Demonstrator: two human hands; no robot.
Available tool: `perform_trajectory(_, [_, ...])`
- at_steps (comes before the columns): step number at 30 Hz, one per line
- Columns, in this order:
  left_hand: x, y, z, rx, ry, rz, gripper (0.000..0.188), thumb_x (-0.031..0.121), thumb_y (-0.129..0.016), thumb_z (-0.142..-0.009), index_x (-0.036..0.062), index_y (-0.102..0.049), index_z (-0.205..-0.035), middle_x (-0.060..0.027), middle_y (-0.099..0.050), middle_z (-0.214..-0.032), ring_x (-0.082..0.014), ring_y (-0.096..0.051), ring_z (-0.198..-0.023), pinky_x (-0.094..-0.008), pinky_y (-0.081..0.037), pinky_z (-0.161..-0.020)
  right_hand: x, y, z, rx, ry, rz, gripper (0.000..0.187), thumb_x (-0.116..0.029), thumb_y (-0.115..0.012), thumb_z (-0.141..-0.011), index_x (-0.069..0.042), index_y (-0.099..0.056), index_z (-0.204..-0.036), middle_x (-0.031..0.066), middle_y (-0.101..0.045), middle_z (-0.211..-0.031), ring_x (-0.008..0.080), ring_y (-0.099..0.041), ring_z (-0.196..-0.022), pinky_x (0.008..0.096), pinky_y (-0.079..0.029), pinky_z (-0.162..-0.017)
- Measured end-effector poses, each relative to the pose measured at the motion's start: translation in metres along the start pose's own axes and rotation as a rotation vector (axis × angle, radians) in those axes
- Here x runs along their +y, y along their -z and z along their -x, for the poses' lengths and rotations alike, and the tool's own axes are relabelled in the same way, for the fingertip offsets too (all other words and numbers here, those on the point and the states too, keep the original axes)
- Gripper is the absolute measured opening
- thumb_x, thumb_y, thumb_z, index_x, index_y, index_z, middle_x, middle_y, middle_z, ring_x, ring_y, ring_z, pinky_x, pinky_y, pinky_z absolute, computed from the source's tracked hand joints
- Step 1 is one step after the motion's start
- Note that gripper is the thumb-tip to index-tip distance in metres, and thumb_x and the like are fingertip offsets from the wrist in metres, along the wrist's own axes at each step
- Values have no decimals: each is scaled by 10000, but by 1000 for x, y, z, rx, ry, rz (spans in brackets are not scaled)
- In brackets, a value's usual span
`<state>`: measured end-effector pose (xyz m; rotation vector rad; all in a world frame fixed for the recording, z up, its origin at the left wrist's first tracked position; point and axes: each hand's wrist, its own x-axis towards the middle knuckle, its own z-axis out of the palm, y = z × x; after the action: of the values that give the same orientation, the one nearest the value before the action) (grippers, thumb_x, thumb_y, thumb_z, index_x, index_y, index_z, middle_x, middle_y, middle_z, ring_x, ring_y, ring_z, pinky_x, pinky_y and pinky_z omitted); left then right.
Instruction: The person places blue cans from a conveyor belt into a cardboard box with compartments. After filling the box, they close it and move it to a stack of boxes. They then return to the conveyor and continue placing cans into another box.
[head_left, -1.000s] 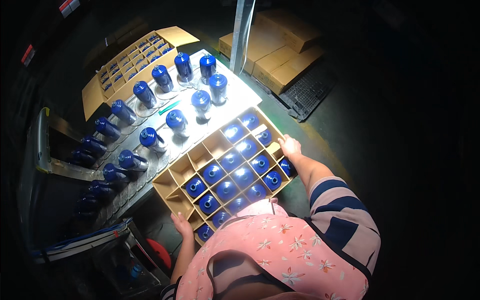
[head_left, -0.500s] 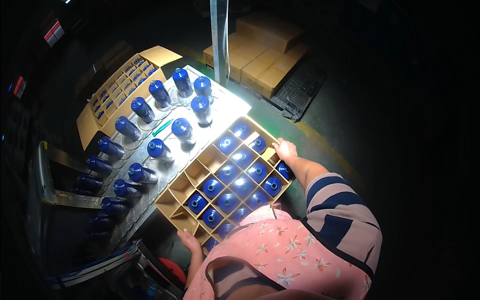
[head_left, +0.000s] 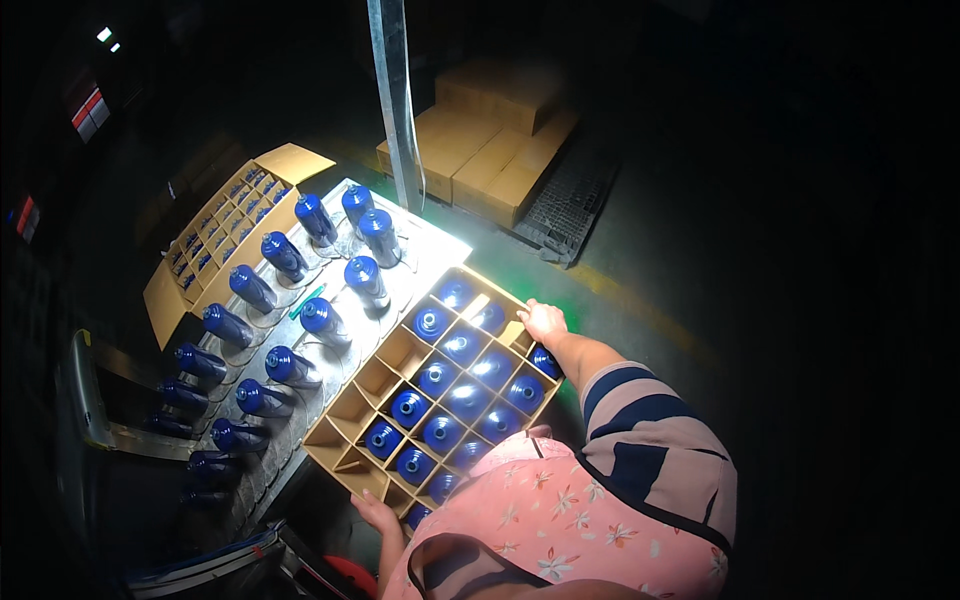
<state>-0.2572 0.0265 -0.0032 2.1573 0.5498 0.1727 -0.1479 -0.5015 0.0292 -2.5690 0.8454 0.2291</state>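
A divided cardboard box (head_left: 352, 408) is tilted against my front, beside the near side of a bright worktop. Blue bottles (head_left: 441, 432) stand upright in most of its cells; several cells along its left side hold none. At the box's far right corner, my right hand (head_left: 543, 322) is closed over the rim. My left hand (head_left: 377, 512) grips the near left corner from below, its fingers partly hidden by the box. The box's near edge is hidden behind my pink flowered apron (head_left: 560, 510).
Two rows of blue bottles (head_left: 365, 282) stand on the plated conveyor top (head_left: 425, 250), with a green pen-like object (head_left: 308, 301) between them. Beyond is an open, filled carton (head_left: 165, 300). A metal post (head_left: 392, 100) rises behind; stacked cartons (head_left: 485, 185) sit on a black pallet (head_left: 572, 210).
The whole view has shifted, so most things appear lower and farther left. The bottles on the conveyor seem to have slid toward the near left. Both hands keep their hold on the box.
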Motion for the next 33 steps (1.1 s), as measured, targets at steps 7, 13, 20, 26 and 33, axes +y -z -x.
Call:
perform_trajectory(7, [3, 8, 10, -7, 52, 37, 336, 108, -467, -979, -102, -472, -1242, -283, -589, -1138, -396, -569, -997, -436, -423, -907, 3, -3, 6, 0, 15, -18, 427, -414, -521, -925, -64, -583, -1159, 214, -675, -1052, 378, -636, -1014, 462, -487, -895])
perform_trajectory(13, [7, 15, 13, -45, -56, -79, 344, 121, -470, -983, -88, -463, -1256, -326, -584, -1105, -471, -552, -973, -462, -426, -878, 2, -4, 6, 63, -5, 4, 421, -410, -522, -927, -59, -582, -1151, 215, -673, -1057, 378, -635, -1012, 464, -485, -894])
perform_trajectory(20, [9, 4, 13, -27, -85, -102, 337, 156, -487, -974, -60, -475, -1233, -307, -602, -1057, -465, -574, -944, -469, -443, -840, 11, 11, 9, 63, -62, 49, 403, -408, -529, -923, -69, -588, -1132, 225, -674, -1038, 386, -633, -1008, 468, -483, -892])
perform_trajectory(26, [6, 10, 22, 4, 19, -127, 337, 159, -502, -968, -39, -473, -1239, -292, -621, -1033, -461, -595, -933, -473, -457, -815, 11, 7, 13, 70, 16, 36, 415, -419, -535, -920, -89, -588, -1166, 225, -678, -1019, 391, -633, -1002, 470, -480, -895])
perform_trajectory(33, [7, -4, 1, -18, 3, -73, 308, 152, -507, -961, -17, -487, -1218, -279, -636, -1011, -463, -598, -925, -485, -456, -803, 5, 14, 6, 95, -23, 43, 472, -423, -553, -907, -91, -584, -1241, 234, -676, -1035, 395, -634, -1009, 466, -485, -904])
